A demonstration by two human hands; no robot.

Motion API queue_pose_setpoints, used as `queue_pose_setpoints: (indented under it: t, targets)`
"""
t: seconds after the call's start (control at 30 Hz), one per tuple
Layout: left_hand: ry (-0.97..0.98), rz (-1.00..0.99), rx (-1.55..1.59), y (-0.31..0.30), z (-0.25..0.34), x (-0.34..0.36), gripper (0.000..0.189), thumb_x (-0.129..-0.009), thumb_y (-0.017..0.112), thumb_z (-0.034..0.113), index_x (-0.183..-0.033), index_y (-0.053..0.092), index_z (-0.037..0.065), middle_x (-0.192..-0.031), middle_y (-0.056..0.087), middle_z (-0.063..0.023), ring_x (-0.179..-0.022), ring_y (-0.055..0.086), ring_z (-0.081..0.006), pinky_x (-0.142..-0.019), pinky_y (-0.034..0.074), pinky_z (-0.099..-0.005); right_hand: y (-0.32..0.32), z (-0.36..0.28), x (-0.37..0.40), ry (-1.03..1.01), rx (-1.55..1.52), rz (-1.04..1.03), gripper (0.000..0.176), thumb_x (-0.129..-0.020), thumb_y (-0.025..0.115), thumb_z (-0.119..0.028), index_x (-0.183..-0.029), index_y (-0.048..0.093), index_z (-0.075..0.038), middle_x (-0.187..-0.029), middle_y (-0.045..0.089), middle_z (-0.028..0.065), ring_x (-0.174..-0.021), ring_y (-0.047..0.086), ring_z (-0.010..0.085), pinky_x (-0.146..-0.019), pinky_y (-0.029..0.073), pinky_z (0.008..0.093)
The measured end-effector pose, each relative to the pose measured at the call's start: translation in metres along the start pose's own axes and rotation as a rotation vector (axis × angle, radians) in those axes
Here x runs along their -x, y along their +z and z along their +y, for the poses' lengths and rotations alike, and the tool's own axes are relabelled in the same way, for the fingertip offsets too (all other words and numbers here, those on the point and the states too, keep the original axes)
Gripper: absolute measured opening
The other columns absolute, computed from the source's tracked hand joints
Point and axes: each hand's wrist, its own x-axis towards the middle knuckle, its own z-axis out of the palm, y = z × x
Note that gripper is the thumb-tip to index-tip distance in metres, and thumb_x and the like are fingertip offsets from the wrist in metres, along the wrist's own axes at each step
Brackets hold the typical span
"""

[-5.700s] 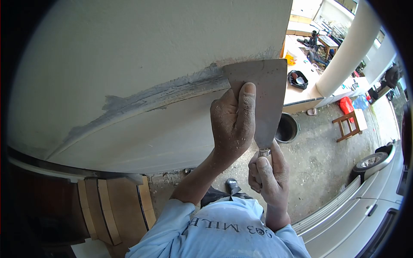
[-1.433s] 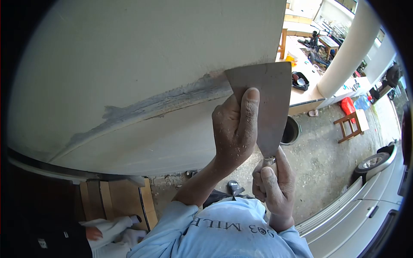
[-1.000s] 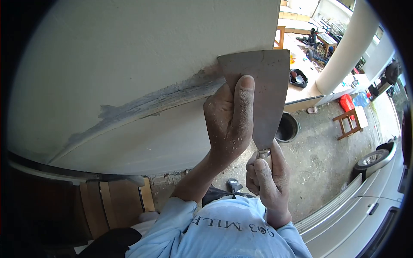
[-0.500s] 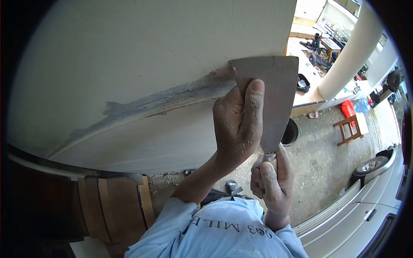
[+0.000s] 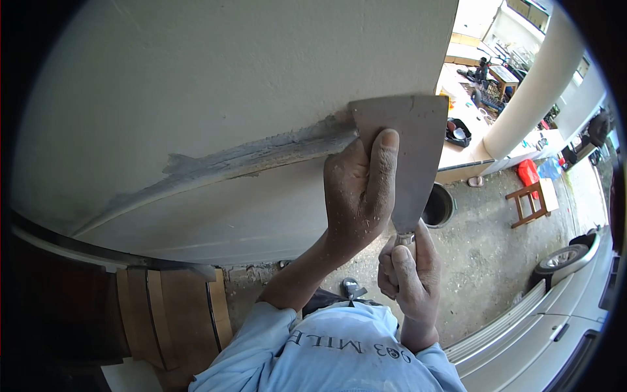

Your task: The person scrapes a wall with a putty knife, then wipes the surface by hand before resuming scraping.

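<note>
A wide putty knife [image 5: 418,150] is held upright in front of me, its broad metal edge at the top and its handle below. My right hand [image 5: 415,277] is closed round the handle, with the index finger stretched up toward the blade's base. My left hand [image 5: 356,189] grips the blade's left side, thumb flat on the near face and fingers hidden behind. The blade's upper left corner is at the end of a rough grey filler strip [image 5: 241,157], which runs along a ledge on the pale wall [image 5: 261,72]. Dust and crumbs cling to both hands.
A dark bucket [image 5: 447,206] stands on the concrete floor behind the blade. Farther right are a wooden stool [image 5: 535,199], a red bag [image 5: 528,171] and a white column [image 5: 535,85]. A silver car [image 5: 542,340] is at lower right; brown steps [image 5: 179,313] are at lower left.
The putty knife and both hands have shifted very slightly down and left in view. Both hands keep the same hold, and the background has moved a little with the camera.
</note>
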Motion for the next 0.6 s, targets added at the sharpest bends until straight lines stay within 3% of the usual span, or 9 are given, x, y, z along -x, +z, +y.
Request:
queue_pose_setpoints:
  t: [0.1, 0.2, 0.3, 0.4, 0.6]
  targets:
    - [-0.122, 0.022, 0.068, 0.001, 0.004, 0.009, 0.028, -0.089, 0.045, 0.023, -0.069, 0.053, 0.004, -0.054, 0.035, 0.0088, -0.049, 0.027, 0.0012, -0.043, 0.021, -0.0173, -0.004, -0.001, 0.008, -0.008, 0.019, -0.004, 0.042, -0.086, 0.042, -0.009, -0.124, 0.029, 0.005, -0.062, 0.042, -0.0019, -0.047, 0.037, 0.001, -0.041, 0.031, 0.0143]
    - [0.05, -0.035, -0.05, -0.004, -0.008, 0.006, 0.027, -0.089, 0.043, 0.018, -0.068, 0.051, 0.004, -0.042, 0.037, 0.0041, -0.038, 0.034, -0.0005, -0.033, 0.022, -0.0191, -0.002, 0.001, 0.002, -0.017, 0.043, 0.0, 0.042, -0.085, 0.042, -0.008, -0.124, 0.029, 0.005, -0.062, 0.042, -0.0019, -0.047, 0.037, 0.0012, -0.041, 0.031, 0.0144]
    - [-0.014, -0.02, -0.005, -0.003, 0.0, 0.003, 0.026, -0.089, 0.043, 0.017, -0.068, 0.051, 0.004, -0.042, 0.037, 0.0041, -0.038, 0.032, -0.0004, -0.033, 0.021, -0.0192, -0.001, 0.001, 0.005, -0.01, 0.044, -0.006, 0.042, -0.085, 0.041, -0.007, -0.124, 0.029, 0.005, -0.062, 0.042, -0.0018, -0.047, 0.037, 0.0012, -0.04, 0.03, 0.0145]
    - [-0.121, 0.02, 0.004, 0.001, 0.0, 0.013, 0.029, -0.089, 0.044, 0.022, -0.066, 0.051, 0.006, -0.051, 0.036, 0.0084, -0.047, 0.027, 0.001, -0.041, 0.02, -0.0174, -0.002, 0.0, 0.005, 0.006, 0.001, -0.007, 0.043, -0.085, 0.041, -0.007, -0.124, 0.029, 0.006, -0.062, 0.042, -0.0017, -0.047, 0.037, 0.0011, -0.04, 0.03, 0.0145]
    - [-0.11, -0.003, 0.042, -0.003, 0.006, 0.007, 0.029, -0.089, 0.044, 0.021, -0.066, 0.051, 0.006, -0.05, 0.035, 0.0085, -0.046, 0.026, 0.0009, -0.04, 0.019, -0.0172, -0.003, 0.001, 0.009, -0.009, -0.046, -0.01, 0.042, -0.085, 0.043, -0.008, -0.123, 0.029, 0.006, -0.063, 0.043, -0.0013, -0.047, 0.037, 0.001, -0.041, 0.03, 0.0145]
